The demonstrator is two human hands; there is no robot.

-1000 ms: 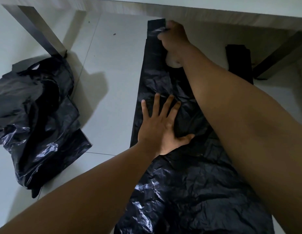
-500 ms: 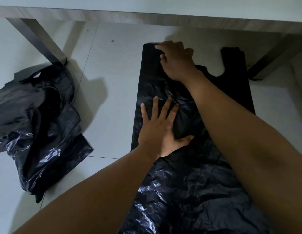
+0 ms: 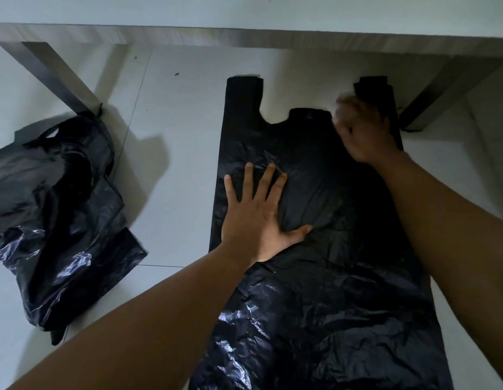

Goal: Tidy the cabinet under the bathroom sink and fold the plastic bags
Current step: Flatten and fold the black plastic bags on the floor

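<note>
Plastic bag (image 3: 323,209) flat on the floor (image 3: 174,142), my left hand (image 3: 253,218) pinning it, my right hand (image 3: 365,133) up at a handle.

The plastic bag lies spread in front of me, its two handles pointing away toward the cabinet frame (image 3: 56,77). My left hand rests on its left half, fingers straight and spread, holding nothing, just pressing the film down. My right hand is over the upper right corner beside the right handle (image 3: 377,85); it is blurred, so I cannot tell whether it pinches the plastic. I judge the film light, limp and slick, quick to slide and trap air, so I would take it by the handles or side edges. A crumpled heap of bags (image 3: 56,209) sits well apart on my left.
</note>
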